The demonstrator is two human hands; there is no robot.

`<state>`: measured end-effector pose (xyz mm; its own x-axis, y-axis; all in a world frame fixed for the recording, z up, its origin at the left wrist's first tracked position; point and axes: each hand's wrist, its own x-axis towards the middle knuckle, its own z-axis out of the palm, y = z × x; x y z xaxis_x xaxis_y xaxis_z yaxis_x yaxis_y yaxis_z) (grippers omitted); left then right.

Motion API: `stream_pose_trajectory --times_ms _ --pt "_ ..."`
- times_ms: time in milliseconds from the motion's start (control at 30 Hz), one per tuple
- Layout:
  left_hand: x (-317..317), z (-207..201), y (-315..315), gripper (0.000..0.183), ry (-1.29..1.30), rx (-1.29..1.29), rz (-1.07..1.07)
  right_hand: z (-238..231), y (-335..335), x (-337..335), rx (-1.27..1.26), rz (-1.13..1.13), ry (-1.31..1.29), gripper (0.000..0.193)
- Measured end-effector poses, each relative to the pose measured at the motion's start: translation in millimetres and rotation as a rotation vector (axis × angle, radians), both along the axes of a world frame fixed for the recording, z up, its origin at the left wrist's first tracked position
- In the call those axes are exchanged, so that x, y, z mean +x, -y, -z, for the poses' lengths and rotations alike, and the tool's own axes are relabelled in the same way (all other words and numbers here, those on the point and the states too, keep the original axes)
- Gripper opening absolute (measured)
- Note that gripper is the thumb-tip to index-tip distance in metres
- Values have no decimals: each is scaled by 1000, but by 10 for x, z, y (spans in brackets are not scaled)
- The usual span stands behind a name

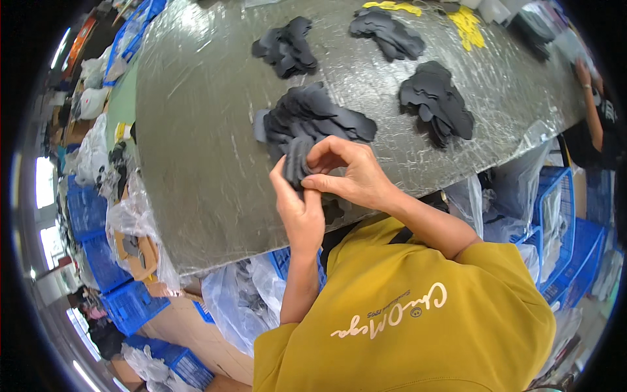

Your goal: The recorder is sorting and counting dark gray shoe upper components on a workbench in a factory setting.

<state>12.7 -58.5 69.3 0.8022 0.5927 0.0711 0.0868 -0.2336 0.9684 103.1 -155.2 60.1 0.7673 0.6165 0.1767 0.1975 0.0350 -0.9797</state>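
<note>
A small stack of dark grey, flat cut pieces (298, 159) is gripped between my two hands above the near part of the table. My left hand (297, 209) closes round its lower left side, thumb against it. From the right, my right hand (349, 171) pinches the stack's edge between thumb and fingertips. Just beyond my hands lies a large loose pile of similar dark pieces (313, 114), partly hidden by the held stack. What exactly the pieces are I cannot tell.
More dark piles lie farther back: one (287, 49) at left, another (386, 34) in the middle, a third (436, 101) at right. Yellow pieces (467, 27) lie at the far edge. Blue crates (134, 307) and plastic bags flank the table (196, 130). A person's arm (593, 108) shows far right.
</note>
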Motion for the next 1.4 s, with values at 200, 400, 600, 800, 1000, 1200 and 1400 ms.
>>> stream_pose_trajectory --times_ms 200,400,600,800,1000,1200,1400 --pt "-66 77 -37 41 50 -110 75 -17 37 -9 95 -20 34 33" --pt "23 42 -5 36 -45 -72 121 24 197 82 -10 -19 -123 27" --pt "47 122 -40 38 133 -458 152 51 426 209 221 222 -300 17" --pt "-63 185 -229 43 169 -998 259 -176 1355 1078 151 410 -217 29" --pt "-10 117 -97 51 238 -1178 322 -145 1224 1031 -388 477 431 23" --pt "-15 256 -90 43 136 -644 165 -104 326 132 -158 -69 174 30" --pt "-48 130 -66 31 103 -282 81 -22 141 99 -212 -115 -136 28"
